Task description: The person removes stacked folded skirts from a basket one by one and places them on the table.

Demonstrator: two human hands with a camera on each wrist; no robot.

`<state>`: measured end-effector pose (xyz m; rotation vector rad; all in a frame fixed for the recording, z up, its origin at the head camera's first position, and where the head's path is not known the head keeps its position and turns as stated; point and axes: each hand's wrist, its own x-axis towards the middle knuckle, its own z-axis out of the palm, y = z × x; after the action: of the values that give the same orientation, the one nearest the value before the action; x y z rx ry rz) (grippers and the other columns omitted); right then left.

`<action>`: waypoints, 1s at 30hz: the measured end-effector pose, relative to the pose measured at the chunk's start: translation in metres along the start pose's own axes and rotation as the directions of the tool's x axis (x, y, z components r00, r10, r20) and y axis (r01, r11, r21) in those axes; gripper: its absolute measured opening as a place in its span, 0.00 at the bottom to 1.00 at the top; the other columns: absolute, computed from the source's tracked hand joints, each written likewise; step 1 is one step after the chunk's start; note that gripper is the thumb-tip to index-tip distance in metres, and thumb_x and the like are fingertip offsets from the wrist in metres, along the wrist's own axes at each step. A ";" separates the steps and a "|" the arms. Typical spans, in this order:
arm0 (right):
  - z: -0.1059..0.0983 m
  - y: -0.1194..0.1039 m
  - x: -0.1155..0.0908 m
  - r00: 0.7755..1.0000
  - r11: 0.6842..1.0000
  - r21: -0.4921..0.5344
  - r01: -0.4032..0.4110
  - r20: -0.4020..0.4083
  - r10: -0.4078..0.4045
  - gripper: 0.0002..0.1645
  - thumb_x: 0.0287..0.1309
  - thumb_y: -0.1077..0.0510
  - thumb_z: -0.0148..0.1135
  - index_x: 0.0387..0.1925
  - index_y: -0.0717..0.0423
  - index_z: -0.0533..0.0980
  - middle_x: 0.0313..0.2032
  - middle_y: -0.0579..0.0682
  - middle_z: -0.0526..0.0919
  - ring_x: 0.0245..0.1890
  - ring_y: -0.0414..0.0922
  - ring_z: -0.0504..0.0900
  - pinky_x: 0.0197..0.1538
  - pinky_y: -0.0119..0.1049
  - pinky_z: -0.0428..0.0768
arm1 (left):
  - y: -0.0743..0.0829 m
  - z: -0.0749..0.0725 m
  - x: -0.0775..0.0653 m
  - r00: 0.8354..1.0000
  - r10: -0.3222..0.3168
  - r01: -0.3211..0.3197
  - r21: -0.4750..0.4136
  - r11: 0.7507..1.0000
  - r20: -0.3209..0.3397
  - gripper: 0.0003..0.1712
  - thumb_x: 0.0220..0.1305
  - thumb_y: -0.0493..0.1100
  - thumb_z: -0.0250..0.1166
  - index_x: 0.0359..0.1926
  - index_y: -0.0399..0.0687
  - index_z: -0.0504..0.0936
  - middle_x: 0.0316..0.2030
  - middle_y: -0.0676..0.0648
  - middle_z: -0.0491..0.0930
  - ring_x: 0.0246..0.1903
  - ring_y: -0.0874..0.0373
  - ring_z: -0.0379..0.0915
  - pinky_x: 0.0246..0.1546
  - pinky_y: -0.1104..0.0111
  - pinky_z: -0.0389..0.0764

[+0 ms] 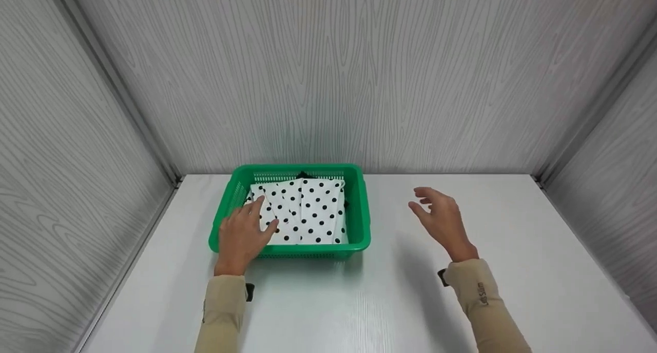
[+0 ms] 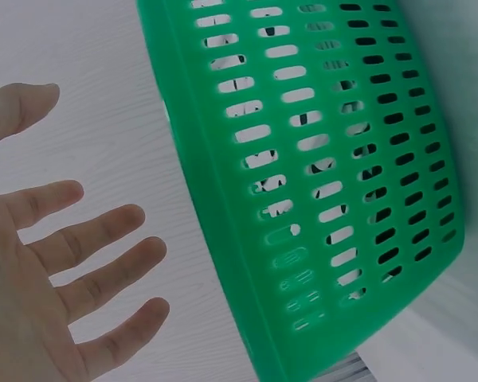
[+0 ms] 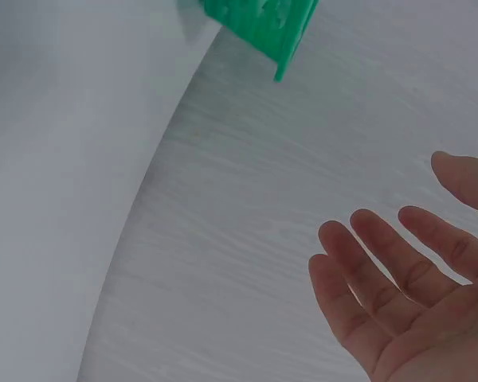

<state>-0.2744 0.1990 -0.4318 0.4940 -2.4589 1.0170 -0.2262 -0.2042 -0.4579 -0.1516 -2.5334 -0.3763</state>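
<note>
A green plastic basket [image 1: 365, 209] with slotted walls stands on the white table, left of centre. White cloth with black dots [image 1: 313, 209] lies folded inside it, and a bit of something black [image 1: 304, 175] shows at its back edge. My left hand [image 1: 241, 235] is over the basket's front left corner, fingers spread and holding nothing. In the left wrist view that hand [image 2: 72, 270] shows apart from the basket's slotted wall [image 2: 319, 175]. Off to the right of the basket, my right hand [image 1: 440, 217] hovers above the table with loosely bent, empty fingers.
The white table [image 1: 328, 312] meets a grey wood-grain panel [image 1: 328, 86] close behind the basket. Similar panels rise at the left [image 1: 61, 163] and right [image 1: 616, 153]. Both forearms, in tan sleeves [image 1: 482, 301], reach in from the front.
</note>
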 end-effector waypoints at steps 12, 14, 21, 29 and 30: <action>0.069 -0.041 0.022 0.996 0.966 0.251 -0.055 0.081 0.035 0.10 0.65 0.68 0.63 0.46 0.68 0.82 0.43 0.62 0.86 0.41 0.54 0.86 0.46 0.48 0.85 | -0.016 0.016 0.002 0.988 -0.102 0.109 -0.052 0.993 0.119 0.36 0.64 0.52 0.70 0.64 0.33 0.76 0.52 0.29 0.81 0.47 0.32 0.78 0.42 0.41 0.80; 0.075 -0.045 0.024 0.994 0.962 0.265 -0.072 0.101 0.046 0.10 0.65 0.68 0.62 0.46 0.68 0.82 0.44 0.63 0.86 0.41 0.53 0.86 0.47 0.48 0.85 | -0.017 0.018 0.002 0.984 -0.115 0.124 -0.057 0.991 0.135 0.36 0.64 0.52 0.69 0.65 0.33 0.75 0.53 0.29 0.80 0.47 0.32 0.78 0.43 0.40 0.80; 0.096 -0.058 0.029 0.987 0.962 0.243 -0.125 0.126 0.097 0.09 0.65 0.67 0.63 0.46 0.66 0.82 0.42 0.58 0.87 0.41 0.50 0.85 0.49 0.47 0.83 | -0.022 0.022 0.003 0.982 -0.135 0.146 -0.080 0.986 0.135 0.35 0.65 0.51 0.68 0.65 0.31 0.74 0.53 0.29 0.80 0.47 0.32 0.78 0.42 0.40 0.80; 0.119 -0.070 0.031 0.985 0.967 0.211 -0.141 0.126 0.116 0.08 0.65 0.68 0.62 0.44 0.64 0.82 0.40 0.55 0.86 0.41 0.49 0.84 0.50 0.45 0.82 | -0.024 0.025 0.007 0.969 -0.193 0.208 -0.093 0.974 0.152 0.36 0.65 0.51 0.67 0.66 0.32 0.73 0.57 0.29 0.77 0.52 0.31 0.75 0.48 0.37 0.76; 0.122 -0.071 0.031 0.985 0.967 0.212 -0.142 0.124 0.118 0.08 0.65 0.68 0.63 0.44 0.65 0.82 0.40 0.56 0.86 0.41 0.49 0.84 0.50 0.45 0.82 | -0.024 0.026 0.007 0.968 -0.199 0.215 -0.094 0.972 0.153 0.36 0.65 0.51 0.67 0.67 0.33 0.73 0.57 0.29 0.77 0.52 0.31 0.75 0.49 0.37 0.76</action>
<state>-0.2975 0.0584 -0.4531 0.4741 -2.5154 1.3603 -0.2503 -0.2192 -0.4799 0.0484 -2.6786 -0.6075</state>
